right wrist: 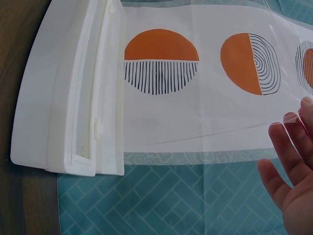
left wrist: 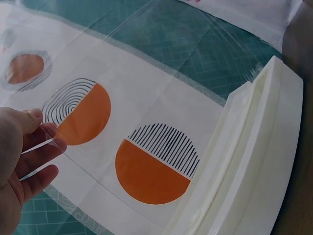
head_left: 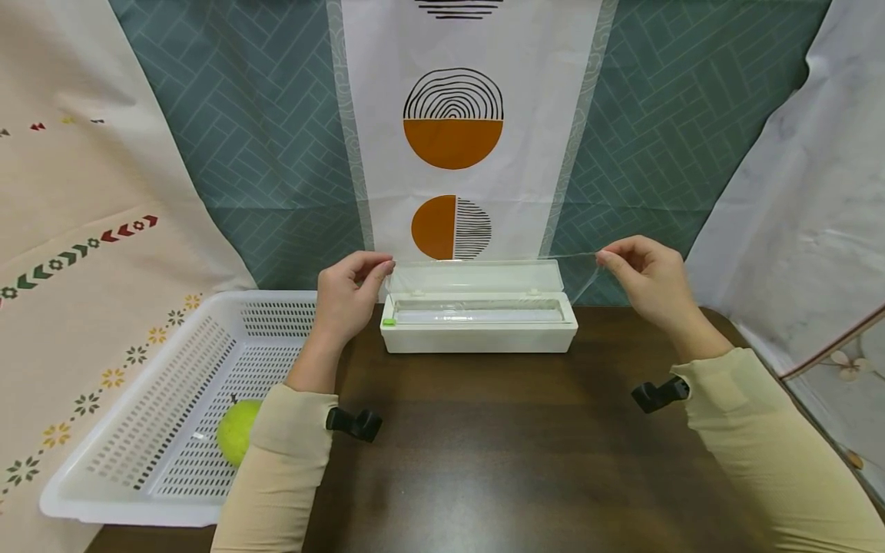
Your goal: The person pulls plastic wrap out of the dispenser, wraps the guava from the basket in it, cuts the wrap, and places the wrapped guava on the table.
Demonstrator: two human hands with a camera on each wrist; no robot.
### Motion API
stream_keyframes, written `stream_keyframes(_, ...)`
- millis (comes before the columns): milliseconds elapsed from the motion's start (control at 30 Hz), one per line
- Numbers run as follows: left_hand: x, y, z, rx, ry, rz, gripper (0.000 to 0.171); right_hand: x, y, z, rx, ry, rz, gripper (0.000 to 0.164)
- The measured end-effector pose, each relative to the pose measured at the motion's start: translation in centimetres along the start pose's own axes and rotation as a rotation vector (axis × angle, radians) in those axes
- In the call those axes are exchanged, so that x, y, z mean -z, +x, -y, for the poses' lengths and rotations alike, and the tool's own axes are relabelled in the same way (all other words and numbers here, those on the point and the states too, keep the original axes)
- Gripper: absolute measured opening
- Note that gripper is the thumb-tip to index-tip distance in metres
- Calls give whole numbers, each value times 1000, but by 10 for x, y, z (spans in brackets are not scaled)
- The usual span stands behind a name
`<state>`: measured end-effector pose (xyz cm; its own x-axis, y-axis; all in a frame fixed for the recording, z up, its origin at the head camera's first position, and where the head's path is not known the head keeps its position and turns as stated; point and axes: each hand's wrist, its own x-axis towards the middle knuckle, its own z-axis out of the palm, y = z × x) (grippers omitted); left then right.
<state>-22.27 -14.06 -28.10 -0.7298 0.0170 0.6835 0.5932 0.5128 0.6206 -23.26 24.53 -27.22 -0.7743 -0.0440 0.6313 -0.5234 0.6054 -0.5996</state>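
Observation:
A white cling film dispenser [head_left: 477, 340] sits at the back of the table, its lid [head_left: 477, 278] raised and a roll [head_left: 477, 315] visible inside. Between the hands stretches a clear sheet of cling film [head_left: 579, 255], above and behind the dispenser. My left hand [head_left: 346, 296] pinches the film's left corner between thumb and forefinger. At the opposite corner, my right hand [head_left: 648, 283] pinches it too, out past the dispenser's right end. Both wrist views show the film's thin edge running from the fingertips, with the other fingers spread loosely.
A white perforated basket [head_left: 145, 507] stands to the left, with a round green fruit [head_left: 236, 432] in it, partly behind the left sleeve. A patterned cloth [head_left: 276, 153] hangs behind the brown table [head_left: 512, 461]. A small green slider [head_left: 389, 322] sits on the dispenser's left front.

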Motion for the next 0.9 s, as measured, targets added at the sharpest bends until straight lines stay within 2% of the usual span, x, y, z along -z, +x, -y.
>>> stream_keyframes(500,3,-1,-5,13,13,-12,16,3,-1,4,33,12,-15,10)
stream_keyframes(900,3,-1,-8,-13,13,-34,15,4,0,5,61,35,-40,10)
